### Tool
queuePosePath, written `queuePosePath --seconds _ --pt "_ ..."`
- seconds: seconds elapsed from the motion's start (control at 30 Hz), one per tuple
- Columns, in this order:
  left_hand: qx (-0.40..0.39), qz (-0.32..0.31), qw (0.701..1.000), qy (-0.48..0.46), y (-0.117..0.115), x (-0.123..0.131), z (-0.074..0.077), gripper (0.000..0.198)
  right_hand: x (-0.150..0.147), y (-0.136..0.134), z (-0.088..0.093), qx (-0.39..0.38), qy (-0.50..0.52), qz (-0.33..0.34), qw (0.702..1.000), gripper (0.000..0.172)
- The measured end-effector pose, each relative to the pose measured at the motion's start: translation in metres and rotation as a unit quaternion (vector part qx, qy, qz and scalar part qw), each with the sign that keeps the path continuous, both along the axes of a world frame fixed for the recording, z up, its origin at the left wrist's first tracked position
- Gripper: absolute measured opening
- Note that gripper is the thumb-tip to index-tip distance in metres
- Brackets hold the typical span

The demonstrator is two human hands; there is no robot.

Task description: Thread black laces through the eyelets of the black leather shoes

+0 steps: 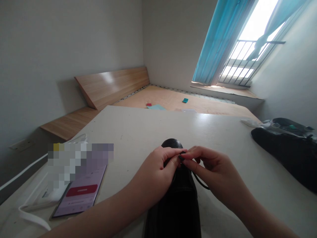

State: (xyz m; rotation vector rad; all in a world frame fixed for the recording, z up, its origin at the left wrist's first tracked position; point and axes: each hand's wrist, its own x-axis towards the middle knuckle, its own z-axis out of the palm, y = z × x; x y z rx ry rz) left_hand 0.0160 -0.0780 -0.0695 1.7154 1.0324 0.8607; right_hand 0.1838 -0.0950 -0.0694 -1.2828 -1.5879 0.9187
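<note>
A black leather shoe lies on the white table in front of me, its rounded toe pointing away. Over its front part, my left hand is closed, thumb and forefinger pinching a black shoelace. The fingertips of my right hand meet them and pinch the lace too. A loop of it hangs below my right fingers on the shoe's right side. My fingers hide most of the lacing.
On the left of the white table lie a phone, a white cable and a partly blurred clear case. A black item with clear plastic sits at the right edge. Beyond stands a bed with small coloured pieces, under a curtained window.
</note>
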Motion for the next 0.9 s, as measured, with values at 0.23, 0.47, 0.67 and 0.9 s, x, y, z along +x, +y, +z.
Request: queuePosePath --seconds 0.23,0.47,0.67,0.9 --pt "0.096 -0.03 0.994 0.052 -0.003 -0.001 0.002 0.026 -0.005 0.001 -0.004 0.084 -0.031 -0.009 0.996 0.006" --pt "0.025 -0.043 0.999 -0.008 0.0 -0.004 0.003 0.028 -0.005 -0.007 -0.004 0.295 -0.214 -0.023 0.931 0.01" --pt "-0.069 -0.044 0.994 -0.076 0.001 -0.004 0.006 0.024 -0.003 -0.012 0.0 0.375 -0.259 -0.005 0.89 0.013" --pt "-0.121 -0.036 0.987 -0.095 0.008 -0.009 0.006 0.021 0.005 -0.007 0.014 0.288 -0.243 0.1 0.921 0.011"
